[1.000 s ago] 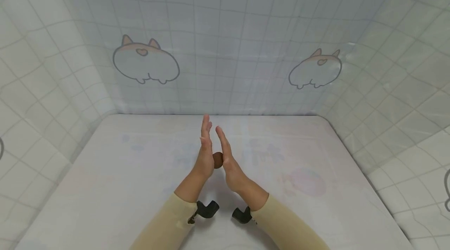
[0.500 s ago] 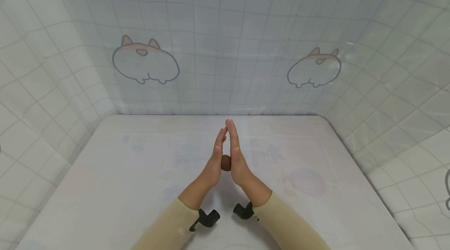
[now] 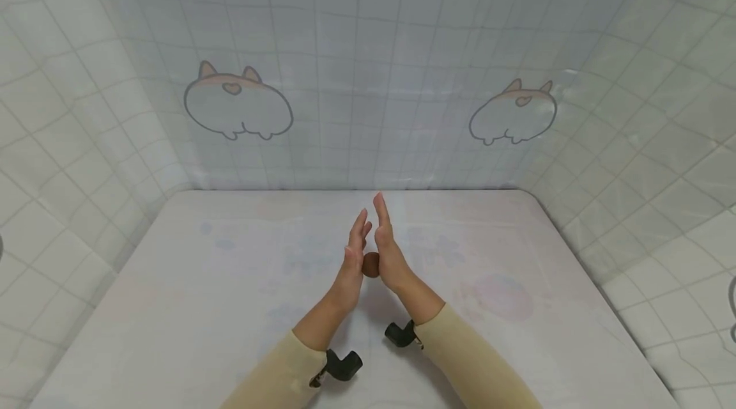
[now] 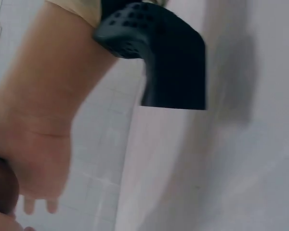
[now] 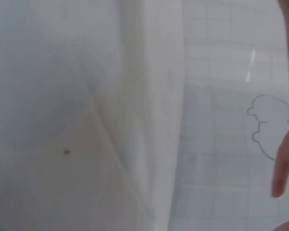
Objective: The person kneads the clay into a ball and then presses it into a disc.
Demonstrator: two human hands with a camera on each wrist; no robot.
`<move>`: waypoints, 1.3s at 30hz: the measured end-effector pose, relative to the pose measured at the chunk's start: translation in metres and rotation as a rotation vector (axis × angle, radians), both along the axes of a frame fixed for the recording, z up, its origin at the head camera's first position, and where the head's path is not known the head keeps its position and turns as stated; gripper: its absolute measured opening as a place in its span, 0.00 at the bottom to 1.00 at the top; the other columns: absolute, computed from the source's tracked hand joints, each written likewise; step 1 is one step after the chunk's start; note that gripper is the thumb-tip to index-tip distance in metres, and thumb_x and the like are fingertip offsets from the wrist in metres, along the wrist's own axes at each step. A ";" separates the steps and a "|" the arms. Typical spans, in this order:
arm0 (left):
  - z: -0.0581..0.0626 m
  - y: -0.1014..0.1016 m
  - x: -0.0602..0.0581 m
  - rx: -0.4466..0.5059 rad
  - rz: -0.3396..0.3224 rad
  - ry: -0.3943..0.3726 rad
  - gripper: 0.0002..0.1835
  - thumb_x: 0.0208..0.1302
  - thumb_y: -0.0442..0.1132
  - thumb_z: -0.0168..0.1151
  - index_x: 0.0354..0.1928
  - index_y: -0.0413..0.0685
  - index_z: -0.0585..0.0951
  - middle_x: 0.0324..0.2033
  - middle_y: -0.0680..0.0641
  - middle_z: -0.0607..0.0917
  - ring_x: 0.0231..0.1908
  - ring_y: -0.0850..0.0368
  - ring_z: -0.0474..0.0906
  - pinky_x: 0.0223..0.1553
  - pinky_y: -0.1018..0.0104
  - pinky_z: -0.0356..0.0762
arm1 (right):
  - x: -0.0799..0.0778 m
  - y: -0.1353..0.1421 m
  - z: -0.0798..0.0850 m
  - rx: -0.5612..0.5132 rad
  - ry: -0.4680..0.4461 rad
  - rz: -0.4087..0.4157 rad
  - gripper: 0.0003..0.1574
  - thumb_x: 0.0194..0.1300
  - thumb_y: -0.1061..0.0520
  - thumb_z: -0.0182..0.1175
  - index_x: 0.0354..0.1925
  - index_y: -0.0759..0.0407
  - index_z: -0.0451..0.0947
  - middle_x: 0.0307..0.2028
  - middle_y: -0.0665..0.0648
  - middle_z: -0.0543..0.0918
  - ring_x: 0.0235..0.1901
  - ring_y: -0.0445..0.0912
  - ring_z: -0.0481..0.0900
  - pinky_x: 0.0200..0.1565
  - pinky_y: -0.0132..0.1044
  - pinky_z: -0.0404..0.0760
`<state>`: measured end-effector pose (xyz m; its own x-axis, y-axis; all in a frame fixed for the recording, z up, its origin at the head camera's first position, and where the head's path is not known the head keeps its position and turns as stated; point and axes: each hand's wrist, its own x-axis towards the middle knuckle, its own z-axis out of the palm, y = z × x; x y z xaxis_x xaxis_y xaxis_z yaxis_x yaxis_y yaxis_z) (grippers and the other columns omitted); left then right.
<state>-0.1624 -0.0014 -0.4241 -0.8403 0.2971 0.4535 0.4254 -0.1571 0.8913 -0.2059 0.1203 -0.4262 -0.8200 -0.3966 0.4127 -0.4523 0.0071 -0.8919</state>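
Note:
A small, smooth brown ball (image 3: 371, 264) sits between my two palms, above the middle of the table. My left hand (image 3: 349, 268) presses it from the left, fingers straight and pointing forward. From the other side my right hand (image 3: 391, 259) presses with its palm, its fingers also straight and a gap showing between the fingertips of both hands. In the left wrist view the brown ball (image 4: 2, 186) shows at the left edge against a palm. Only part of a hand (image 5: 288, 154) enters the right wrist view, at its right edge; the ball is not seen there.
A white table (image 3: 190, 307) with faint coloured prints lies below the hands. Behind it hangs a grid-patterned curtain (image 3: 368, 108) with cartoon animal outlines, and similar sheets flank both sides. Black curved wrist mounts (image 3: 345, 365) stick out from the sleeves over the tabletop.
Both hands and the ball have shifted right since a second ago. In the last half second the right hand slid forward, the left slightly back, and the fingertips moved apart.

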 end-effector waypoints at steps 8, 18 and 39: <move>0.013 -0.001 -0.004 0.045 0.109 0.066 0.50 0.68 0.77 0.22 0.80 0.52 0.35 0.78 0.47 0.38 0.77 0.43 0.34 0.68 0.30 0.30 | 0.000 -0.003 -0.004 0.060 -0.070 0.055 0.58 0.64 0.14 0.23 0.79 0.38 0.25 0.79 0.47 0.33 0.77 0.49 0.30 0.68 0.71 0.35; 0.014 -0.002 -0.019 -0.044 0.246 0.077 0.50 0.68 0.78 0.24 0.80 0.55 0.35 0.79 0.50 0.36 0.77 0.48 0.37 0.68 0.28 0.37 | 0.011 -0.006 -0.004 -0.079 0.074 0.184 0.53 0.71 0.20 0.21 0.80 0.46 0.25 0.80 0.53 0.36 0.78 0.48 0.35 0.73 0.59 0.39; -0.007 0.002 -0.019 -0.230 0.108 -0.066 0.46 0.69 0.75 0.15 0.81 0.59 0.39 0.79 0.51 0.38 0.77 0.43 0.41 0.67 0.26 0.40 | 0.006 0.004 0.017 -0.151 0.105 0.029 0.56 0.70 0.20 0.20 0.80 0.51 0.27 0.79 0.57 0.39 0.78 0.52 0.37 0.72 0.60 0.37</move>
